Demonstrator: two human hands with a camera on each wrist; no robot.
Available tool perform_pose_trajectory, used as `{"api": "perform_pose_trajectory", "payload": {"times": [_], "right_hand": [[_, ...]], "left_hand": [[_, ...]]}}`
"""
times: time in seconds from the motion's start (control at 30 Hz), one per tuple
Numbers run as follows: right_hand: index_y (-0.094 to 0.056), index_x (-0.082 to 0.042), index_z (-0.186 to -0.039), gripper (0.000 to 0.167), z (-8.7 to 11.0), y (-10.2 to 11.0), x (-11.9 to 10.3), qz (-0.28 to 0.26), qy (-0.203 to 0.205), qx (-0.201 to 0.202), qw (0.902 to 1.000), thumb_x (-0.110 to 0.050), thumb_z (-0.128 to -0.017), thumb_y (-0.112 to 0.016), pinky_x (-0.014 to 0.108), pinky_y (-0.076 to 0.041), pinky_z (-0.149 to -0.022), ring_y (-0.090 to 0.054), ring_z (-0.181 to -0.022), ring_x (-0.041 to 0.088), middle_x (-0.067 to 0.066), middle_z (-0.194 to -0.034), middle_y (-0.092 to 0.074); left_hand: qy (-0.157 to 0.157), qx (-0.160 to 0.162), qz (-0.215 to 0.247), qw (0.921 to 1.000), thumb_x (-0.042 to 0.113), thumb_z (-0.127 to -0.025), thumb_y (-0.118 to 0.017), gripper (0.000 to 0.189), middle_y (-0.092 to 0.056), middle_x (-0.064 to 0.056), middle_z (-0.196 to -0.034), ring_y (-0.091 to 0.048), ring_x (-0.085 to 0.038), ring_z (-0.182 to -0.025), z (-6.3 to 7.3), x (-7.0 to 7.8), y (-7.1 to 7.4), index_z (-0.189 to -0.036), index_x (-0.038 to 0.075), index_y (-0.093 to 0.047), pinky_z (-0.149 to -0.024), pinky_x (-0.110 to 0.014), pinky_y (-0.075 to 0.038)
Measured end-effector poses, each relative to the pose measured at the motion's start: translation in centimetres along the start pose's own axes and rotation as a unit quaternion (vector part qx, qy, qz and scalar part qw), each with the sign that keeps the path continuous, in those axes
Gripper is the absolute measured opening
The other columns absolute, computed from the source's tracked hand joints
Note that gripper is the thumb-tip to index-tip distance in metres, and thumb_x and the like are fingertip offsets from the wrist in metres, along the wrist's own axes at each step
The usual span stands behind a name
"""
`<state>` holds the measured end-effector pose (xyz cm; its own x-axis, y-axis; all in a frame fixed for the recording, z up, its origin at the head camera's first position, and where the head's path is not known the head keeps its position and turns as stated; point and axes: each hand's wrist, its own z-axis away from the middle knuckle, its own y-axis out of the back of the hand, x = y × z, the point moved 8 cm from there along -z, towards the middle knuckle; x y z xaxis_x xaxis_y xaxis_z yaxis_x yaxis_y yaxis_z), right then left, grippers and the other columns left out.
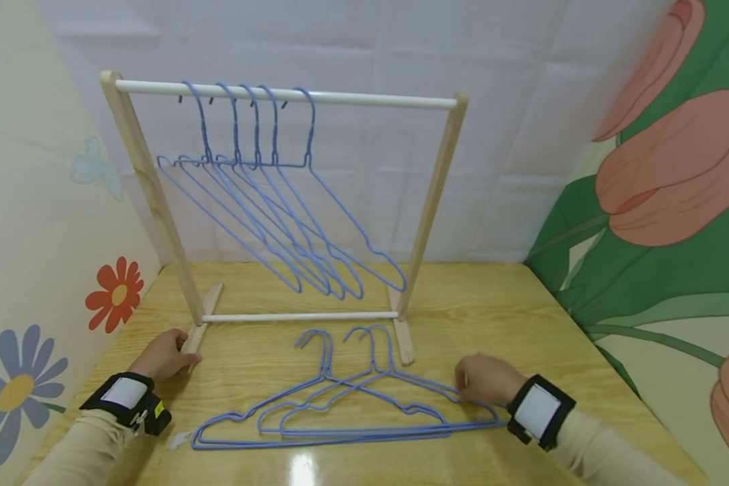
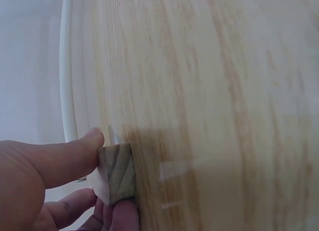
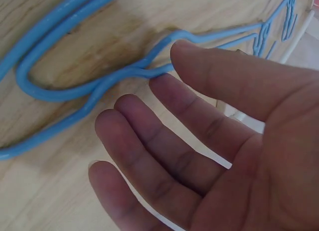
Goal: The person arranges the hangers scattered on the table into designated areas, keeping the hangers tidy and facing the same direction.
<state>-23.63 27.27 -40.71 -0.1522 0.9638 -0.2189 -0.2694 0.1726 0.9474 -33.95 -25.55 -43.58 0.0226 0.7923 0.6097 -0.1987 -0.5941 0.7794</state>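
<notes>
My left hand [image 1: 164, 354] grips the front end of the left wooden foot [image 2: 119, 173] of a clothes rack, thumb on top and fingers beneath and beside it. At the right end of several blue wire hangers [image 1: 340, 441] on the table is my right hand [image 1: 486, 378]. In the right wrist view its fingers are loosely bent, with the thumb and index fingertip right at the shoulder notch of a hanger [image 3: 57, 95] and nothing gripped. These hangers lie overlapped, hooks towards the rack.
The rack has wooden posts [image 1: 434, 196], a white top rail [image 1: 376, 100] and a white lower bar [image 1: 298, 316]. Several blue hangers [image 1: 275, 128] hang on the left part of the rail. White cloth stands behind, with flower-printed panels [image 1: 662, 182] at the sides.
</notes>
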Motion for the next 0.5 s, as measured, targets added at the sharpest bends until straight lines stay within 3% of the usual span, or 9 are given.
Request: {"api": "perform_pose_trajectory", "payload": {"times": [0.13, 0.5], "right_hand": [[-0.063, -0.015, -0.074, 0.023, 0.04, -0.35, 0.04, 0.0, -0.014, 0.0, 0.9999, -0.008, -0.078, -0.084, 0.034, -0.043, -0.059, -0.052, -0.065, 0.015, -0.004, -0.07, -0.056], [-0.062, -0.013, -0.074, 0.021, -0.19, -0.88, 0.43, 0.01, -0.044, -0.013, 0.9989, -0.004, -0.082, -0.08, 0.034, -0.044, -0.062, -0.053, -0.066, 0.016, -0.003, -0.072, -0.057]], "left_hand": [[-0.012, 0.003, -0.001, 0.9999, 0.01, -0.092, -0.072, 0.044, -0.059, -0.021, -0.089, -0.059, -0.023, -0.075, -0.02, -0.06, 0.01, -0.112, -0.021, -0.046, -0.063, -0.035, -0.049], [-0.004, -0.001, -0.004, 1.0, 0.011, -0.093, -0.072, 0.046, -0.057, -0.02, -0.089, -0.057, -0.026, -0.077, 0.02, 0.12, 0.08, -0.114, -0.021, -0.046, -0.066, -0.036, -0.048]]}}
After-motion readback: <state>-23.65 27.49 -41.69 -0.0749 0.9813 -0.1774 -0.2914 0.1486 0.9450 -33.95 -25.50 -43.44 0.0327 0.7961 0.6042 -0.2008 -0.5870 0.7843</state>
